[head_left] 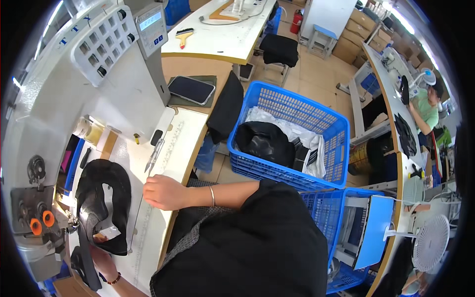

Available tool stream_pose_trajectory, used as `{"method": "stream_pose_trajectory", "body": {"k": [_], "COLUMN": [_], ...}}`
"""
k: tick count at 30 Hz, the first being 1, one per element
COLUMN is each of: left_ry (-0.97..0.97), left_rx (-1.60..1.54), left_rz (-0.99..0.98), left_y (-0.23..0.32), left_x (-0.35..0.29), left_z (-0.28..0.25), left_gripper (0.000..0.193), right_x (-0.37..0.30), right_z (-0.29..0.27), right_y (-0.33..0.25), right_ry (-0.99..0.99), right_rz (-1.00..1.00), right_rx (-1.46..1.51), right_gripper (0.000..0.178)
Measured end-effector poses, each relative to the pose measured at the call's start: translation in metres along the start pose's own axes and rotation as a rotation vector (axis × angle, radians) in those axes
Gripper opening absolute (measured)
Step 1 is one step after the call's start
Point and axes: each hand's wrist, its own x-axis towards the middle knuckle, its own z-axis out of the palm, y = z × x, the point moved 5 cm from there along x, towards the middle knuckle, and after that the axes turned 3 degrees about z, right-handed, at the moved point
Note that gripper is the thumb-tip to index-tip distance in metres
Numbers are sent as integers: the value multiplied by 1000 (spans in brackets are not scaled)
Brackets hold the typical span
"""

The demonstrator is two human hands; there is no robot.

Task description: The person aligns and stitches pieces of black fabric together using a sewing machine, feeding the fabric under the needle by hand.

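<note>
The black shoe upper [104,205] lies flat on the white tabletop [148,237] at the foot of a large white sewing machine [94,94], with its curved collar arching toward twelve o'clock and a small pale label patch near its lower end. The left hand [101,260] sits at six o'clock of the upper, fingers pressing on its lower edge beside the label; its grip is closed down on the material, though most of the fingers are hidden beneath the black piece. A beaded bracelet circles that wrist. The right hand [166,192] rests at three o'clock of the upper, just beside it, on the tabletop's edge; its grip is loosely curled together, and whether it pinches anything cannot be told. A thin bangle shows on that wrist.

At twelve o'clock of the right hand lies a pair of small thread snips [154,154], apart from it. Two orange knobs [41,222] stand on the machine at nine o'clock of the upper. Farther up, at one o'clock, a dark phone [191,89] rests on a green cloth. At three o'clock, off the tabletop, a blue plastic basket [316,119] holds black and white pieces. Another person in a green top [428,110] sits at a far tabletop near the right rim.
</note>
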Motion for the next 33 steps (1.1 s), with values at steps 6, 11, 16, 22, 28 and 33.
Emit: {"method": "stream_pose_trajectory", "body": {"k": [6, 11, 16, 22, 28, 33], "left_ry": [9, 198, 77, 71, -94, -323], "left_rx": [-993, -232, -1331, -1677, -721, -548], "left_rz": [-170, 70, -435, -253, -288, 213], "left_y": [6, -2, -10, 49, 108, 168], "left_x": [8, -11, -26, -30, -35, -32], "left_z": [-5, -9, 10, -28, -83, -168], "left_gripper": [42, 43, 56, 46, 47, 49], "right_x": [8, 7, 5, 20, 21, 73], "right_z": [4, 8, 3, 6, 5, -12], "right_y": [-7, -12, -7, -9, -15, -63], "right_ry": [17, 41, 104, 50, -16, -32], "right_rz": [-5, -17, -17, 14, 17, -280], "right_rx": [-96, -110, -128, -111, 34, 28], "right_gripper": [8, 8, 12, 10, 21, 39]}}
